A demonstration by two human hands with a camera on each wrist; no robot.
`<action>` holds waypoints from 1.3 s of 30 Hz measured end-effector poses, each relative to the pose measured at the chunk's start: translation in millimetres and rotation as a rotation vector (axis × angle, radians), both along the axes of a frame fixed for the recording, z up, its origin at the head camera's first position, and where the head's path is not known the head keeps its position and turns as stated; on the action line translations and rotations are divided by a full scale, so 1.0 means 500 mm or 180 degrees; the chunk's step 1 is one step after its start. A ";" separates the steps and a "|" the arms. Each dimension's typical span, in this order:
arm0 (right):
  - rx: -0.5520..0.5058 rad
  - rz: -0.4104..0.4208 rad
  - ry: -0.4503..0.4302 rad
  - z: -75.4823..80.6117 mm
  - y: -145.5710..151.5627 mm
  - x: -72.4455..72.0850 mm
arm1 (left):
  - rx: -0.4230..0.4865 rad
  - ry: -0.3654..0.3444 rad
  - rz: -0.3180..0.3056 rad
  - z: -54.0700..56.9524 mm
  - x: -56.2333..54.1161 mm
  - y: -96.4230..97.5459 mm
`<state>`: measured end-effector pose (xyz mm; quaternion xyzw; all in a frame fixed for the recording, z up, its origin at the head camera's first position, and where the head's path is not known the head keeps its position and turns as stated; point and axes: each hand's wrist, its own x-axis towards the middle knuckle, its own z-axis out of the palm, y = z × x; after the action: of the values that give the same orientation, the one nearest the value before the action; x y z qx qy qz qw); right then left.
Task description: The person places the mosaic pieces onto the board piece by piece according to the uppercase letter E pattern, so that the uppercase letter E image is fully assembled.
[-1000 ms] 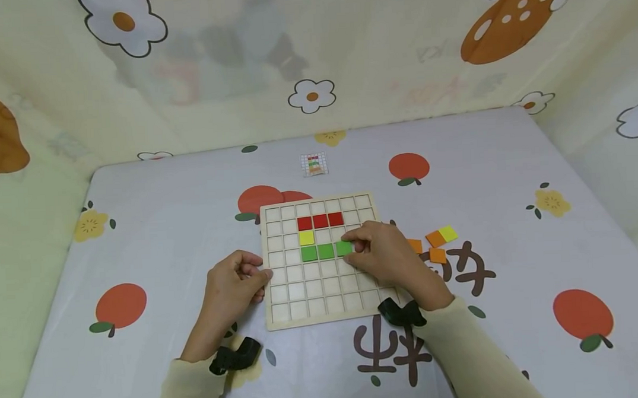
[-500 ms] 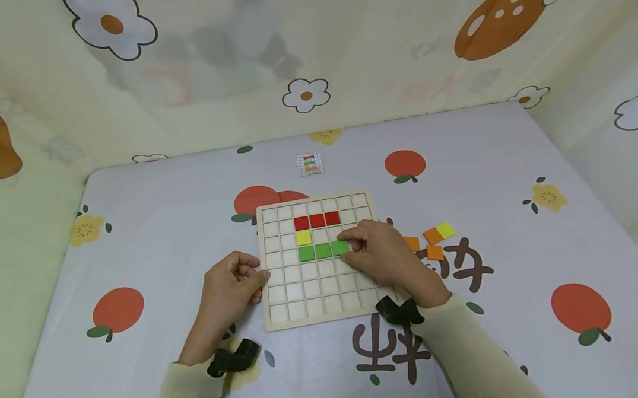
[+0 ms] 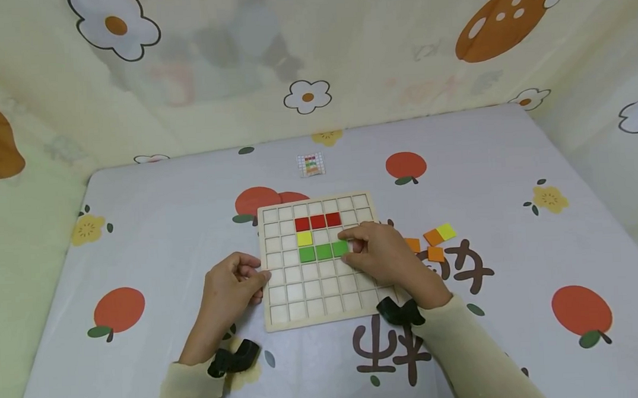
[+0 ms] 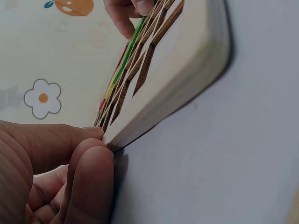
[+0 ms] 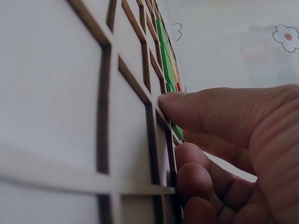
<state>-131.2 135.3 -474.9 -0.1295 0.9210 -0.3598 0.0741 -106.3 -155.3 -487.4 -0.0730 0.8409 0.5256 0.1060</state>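
Observation:
A wooden grid board lies on the cloth, its left rim pinched between thumb and fingers of my left hand. In the left wrist view the thumb sits on the rim's top edge. Three red tiles form a row on the board. One yellow tile lies below the leftmost red, above a row with two green tiles. At that row's right end, my right hand pinches a third green tile between thumb and index finger. Its right edge is hidden by the hand.
Right of the board lie loose orange tiles and a yellow tile, one orange partly behind the right hand. A small card with a coloured grid pattern lies beyond the board. A printed cloth covers the table.
The third green tile has shifted slightly left, closer to its green neighbour, with the right hand still at it. The left hand keeps its place on the rim. The head view has shifted a little.

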 end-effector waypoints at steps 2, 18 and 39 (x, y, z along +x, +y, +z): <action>-0.0081 -0.0025 -0.0064 -0.003 0.000 0.002 | -0.0008 -0.0010 0.0012 -0.001 0.002 -0.001; 0.0059 -0.0761 0.0204 0.017 0.174 0.042 | -0.0069 0.0019 -0.0150 0.001 0.004 0.000; 0.0372 -0.1101 -0.0549 0.027 0.293 0.041 | 0.0053 0.0003 -0.0049 -0.003 0.001 -0.004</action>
<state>-110.6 281.7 -461.5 0.0664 0.9391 -0.3229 0.0972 -105.6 -157.3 -488.8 -0.0654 0.8371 0.5318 0.1102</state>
